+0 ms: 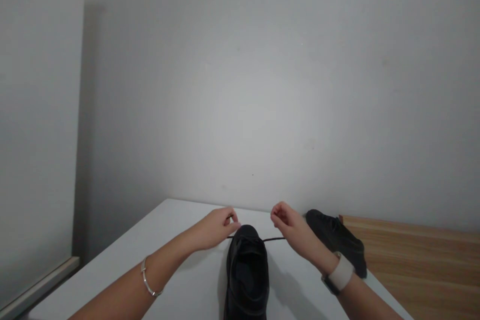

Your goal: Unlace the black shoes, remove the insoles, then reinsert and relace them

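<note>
2 hands work at the toe end of a black shoe [246, 275] that stands on a white table [180, 260], its opening turned toward the person and its toe toward the grey wall [262, 85]. The left hand [217, 227] is closed in a pinch on one end of a thin black lace [273, 239], just left of the toe; the right hand [290, 227] is likewise pinched shut on the other end, just right of it. Between them the lace runs taut and nearly level across the front of the shoe (exactly where it passes through the eyelets is too dark to make out).

Judging by this, the step in hand looks like drawing the lace even through the lowest eyelets, both ends pulled outward at once. A next move would call for keeping both pinches firm while matching the 2 free lengths, then crossing an end over the tongue without letting the shoe slide on the smooth table.

1 more dark shoe [335, 240] lies behind the right wrist, at the seam where the white surface meets a wooden top [420, 270]. A bracelet [148, 280] sits on the left forearm, a pale-strapped watch [339, 275] on the right.
</note>
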Tool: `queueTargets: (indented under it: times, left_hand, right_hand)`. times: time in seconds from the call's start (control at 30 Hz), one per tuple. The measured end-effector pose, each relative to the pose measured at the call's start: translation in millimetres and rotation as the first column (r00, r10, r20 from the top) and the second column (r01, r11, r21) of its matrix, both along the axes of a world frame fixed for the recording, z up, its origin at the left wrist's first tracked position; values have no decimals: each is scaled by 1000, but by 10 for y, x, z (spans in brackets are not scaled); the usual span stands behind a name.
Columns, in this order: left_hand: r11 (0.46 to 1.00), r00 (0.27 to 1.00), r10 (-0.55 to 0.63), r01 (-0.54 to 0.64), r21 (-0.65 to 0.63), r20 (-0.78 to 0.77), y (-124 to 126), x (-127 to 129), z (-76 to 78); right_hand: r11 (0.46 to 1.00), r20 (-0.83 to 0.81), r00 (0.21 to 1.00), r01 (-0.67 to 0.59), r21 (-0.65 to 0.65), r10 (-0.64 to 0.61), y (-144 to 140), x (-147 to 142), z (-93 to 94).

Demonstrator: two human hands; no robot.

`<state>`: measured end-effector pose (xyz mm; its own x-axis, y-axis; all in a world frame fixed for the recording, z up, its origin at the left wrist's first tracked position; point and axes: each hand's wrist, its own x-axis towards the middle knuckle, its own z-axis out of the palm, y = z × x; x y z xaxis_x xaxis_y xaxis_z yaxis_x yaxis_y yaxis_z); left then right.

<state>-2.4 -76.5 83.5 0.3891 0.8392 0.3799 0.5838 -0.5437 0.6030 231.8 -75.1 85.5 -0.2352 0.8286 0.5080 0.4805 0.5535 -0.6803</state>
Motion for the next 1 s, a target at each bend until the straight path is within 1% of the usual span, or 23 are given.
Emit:
queueTargets:
  times: [0.07, 0.1, 0.13, 0.2, 0.3, 0.37, 0.4, 0.43, 0.47, 0.53, 0.57, 0.63, 0.73, 0.8, 0.9, 1.0]
  left_hand:
    - [995, 980, -77, 63, -82, -181, -43, -19, -77]
    - [987, 967, -126, 100, -127, -220, -53, -24, -109]
    - [978, 960, -165, 130, -165, -225, -56, -24, -136]
    - [965, 965, -199, 162, -205, -173, -44, -16, -175]
    - [964, 982, -181, 165, -210, -59, -23, 8, -210]
    - [952, 984, -172, 177, -249, 45, -28, 23, -231]
    - [935, 980, -167, 193, -296, 112, -36, 31, -241]
    - [906, 969, -159, 219, -362, 187, -47, 38, -251]
    - [864, 953, -150, 255, -433, 262, -59, 46, -258]
    - [767, 914, -127, 337, -546, 386, -78, 60, -263]
    - [729, 894, -117, 372, -574, 432, -83, 65, -261]
    - [686, 859, -109, 429, -587, 501, -82, 67, -253]
    - [637, 811, -104, 499, -587, 576, -59, 41, -254]
    - [615, 774, -103, 543, -571, 625, -38, 11, -271]
    - [598, 730, -108, 590, -542, 675, -16, -27, -303]
    - [589, 723, -119, 604, -537, 681, -22, -31, -304]
  right_hand:
    - [1000, 209, 978, 5, -21, 0, -40, 30, -91]
    - [999, 283, 959, -3, -50, 17, -62, 34, -128]
    - [996, 327, 944, -12, -89, 41, -82, 33, -160]
    - [987, 338, 938, -24, -160, 77, -104, 22, -211]
    - [973, 235, 966, -54, -225, 108, -96, 9, -265]
    - [950, 104, 984, -111, -291, 147, -88, 8, -295]
    - [927, 16, 985, -155, -343, 170, -89, 9, -308]
    - [891, -82, 978, -208, -404, 191, -94, 9, -318]
    - [846, -179, 962, -267, -461, 206, -103, 9, -324]
    - [754, -337, 917, -374, -539, 214, -126, 7, -323]
    - [719, -392, 895, -415, -557, 213, -137, 5, -317]
    - [676, -460, 863, -468, -569, 211, -156, 5, -300]
    - [641, -530, 823, -522, -562, 206, -158, 12, -294]
    - [629, -573, 794, -555, -544, 205, -145, 18, -318]
    - [616, -618, 764, -581, -532, 187, -125, 21, -371]
    - [615, -625, 760, -582, -532, 179, -126, 24, -387]
